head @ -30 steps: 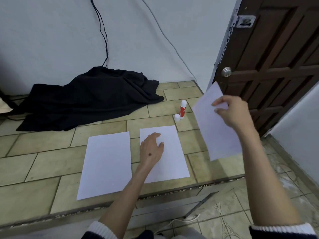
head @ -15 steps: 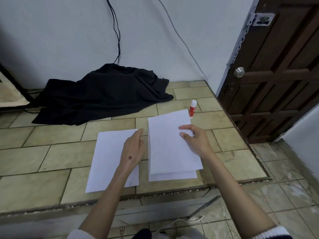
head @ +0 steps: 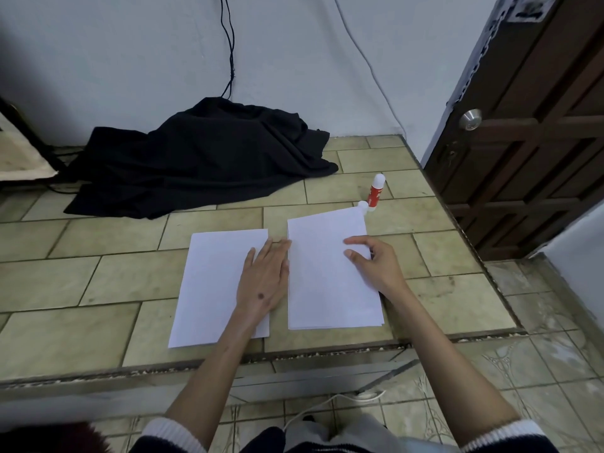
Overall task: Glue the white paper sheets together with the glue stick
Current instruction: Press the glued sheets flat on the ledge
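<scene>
I have just laid the sheet from my right hand [head: 376, 266] onto the right-hand stack of thin white paper sheets [head: 330, 289], edges nearly square; its fingers rest loosely curled on top. My left hand [head: 264, 279] lies flat, spread across the single matte white sheet [head: 212, 282]. Pressing comes next, I think. The red-and-white plastic glue stick [head: 376, 191] stands uncapped on the tiled floor [head: 98, 282] behind.

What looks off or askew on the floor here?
Little stands out. The right-hand stack isn't squared: lower sheet edges peek out along its near edge. The glue stick stands uncapped, its white cap loose at the stack's far corner. A black cloth lies crumpled by the wall.
</scene>
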